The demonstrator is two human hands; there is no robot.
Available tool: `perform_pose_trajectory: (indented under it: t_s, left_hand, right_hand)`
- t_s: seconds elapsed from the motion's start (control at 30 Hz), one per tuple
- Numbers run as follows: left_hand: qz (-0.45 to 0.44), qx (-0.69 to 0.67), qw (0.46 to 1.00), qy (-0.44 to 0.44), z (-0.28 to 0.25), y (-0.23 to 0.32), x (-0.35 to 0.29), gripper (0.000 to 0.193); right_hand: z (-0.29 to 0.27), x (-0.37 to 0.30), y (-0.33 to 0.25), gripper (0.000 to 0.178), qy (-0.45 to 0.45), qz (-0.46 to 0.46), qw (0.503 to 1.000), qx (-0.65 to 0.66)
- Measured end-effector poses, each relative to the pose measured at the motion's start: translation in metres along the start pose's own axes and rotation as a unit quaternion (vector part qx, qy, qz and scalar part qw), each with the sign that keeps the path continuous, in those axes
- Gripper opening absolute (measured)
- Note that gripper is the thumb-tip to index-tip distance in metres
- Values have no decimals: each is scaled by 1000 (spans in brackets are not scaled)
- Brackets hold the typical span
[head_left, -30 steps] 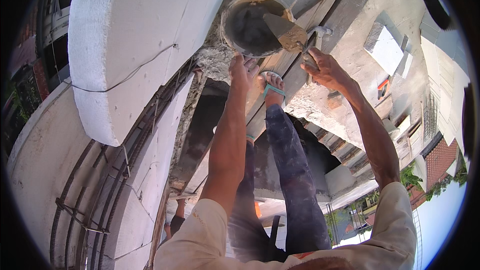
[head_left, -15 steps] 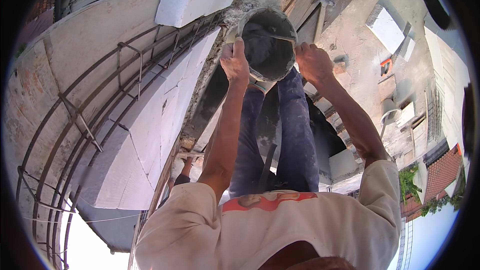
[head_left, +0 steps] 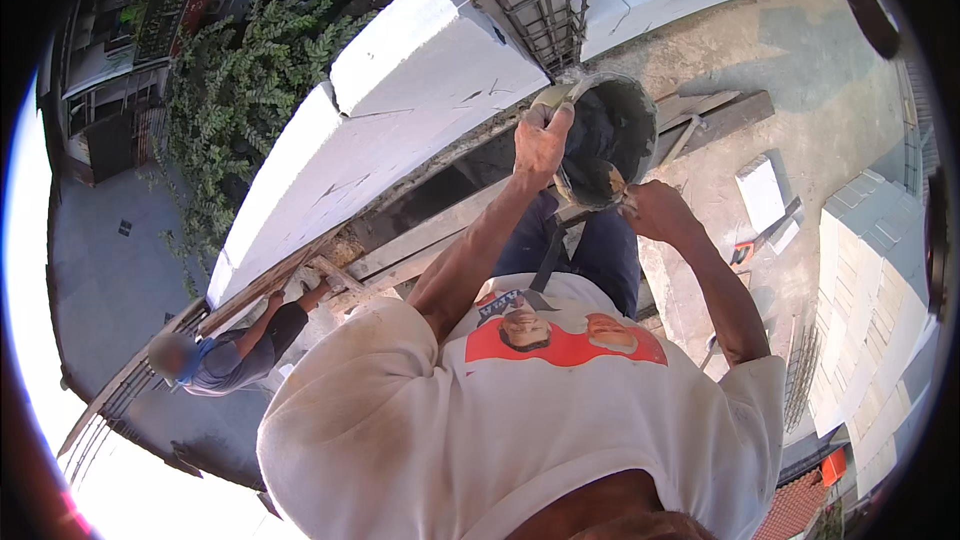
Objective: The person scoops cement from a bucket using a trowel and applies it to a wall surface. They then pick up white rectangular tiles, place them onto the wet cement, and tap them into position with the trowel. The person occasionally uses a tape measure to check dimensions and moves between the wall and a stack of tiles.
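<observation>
A round bucket (head_left: 634, 106), smeared with cement, is tilted in front of me above my legs. Dark grey wet mortar (head_left: 592, 145) lies inside it. My left hand (head_left: 543, 145) is closed over the bucket's left rim, thumb on top. At the lower right rim my right hand (head_left: 652, 211) is closed around what looks like the handle of a trowel (head_left: 616, 179), whose front end reaches into the bucket; the fingers partly hide it. Just left of the bucket runs a wall of white blocks (head_left: 400, 65).
Steel rebar cages (head_left: 540, 0) rise beyond the bucket. Wooden planks (head_left: 735, 120) and a hammer (head_left: 684, 137) lie on the right, near a white block (head_left: 761, 192) and an orange-and-black handled tool (head_left: 741, 253). Stacked pale blocks (head_left: 870, 280) stand far right. Another person (head_left: 250, 350) is below left.
My view has turned left, bringing the plants and the other person into sight. The bucket has come closer to my body and tilts more. My right hand has shifted to its lower rim.
</observation>
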State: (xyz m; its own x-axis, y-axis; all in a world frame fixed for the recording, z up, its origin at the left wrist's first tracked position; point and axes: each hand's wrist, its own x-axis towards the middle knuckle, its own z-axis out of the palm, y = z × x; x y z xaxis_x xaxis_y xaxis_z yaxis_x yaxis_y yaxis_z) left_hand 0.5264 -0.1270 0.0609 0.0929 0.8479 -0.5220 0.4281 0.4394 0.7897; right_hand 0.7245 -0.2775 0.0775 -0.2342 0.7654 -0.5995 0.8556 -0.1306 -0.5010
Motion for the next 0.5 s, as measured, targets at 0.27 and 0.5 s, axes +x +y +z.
perform_pose_trajectory:
  t_s: [0.27, 0.5]
  left_hand:
    - [-50, -126, 989, 54, -101, -23, -44, 49]
    - [-89, -297, 951, 13, -117, -35, -42, 37]
  right_hand:
    - [8, 1, -50, 43, -37, -69, 973, 215]
    - [4, -14, -62, 31, -15, 19, 952, 304]
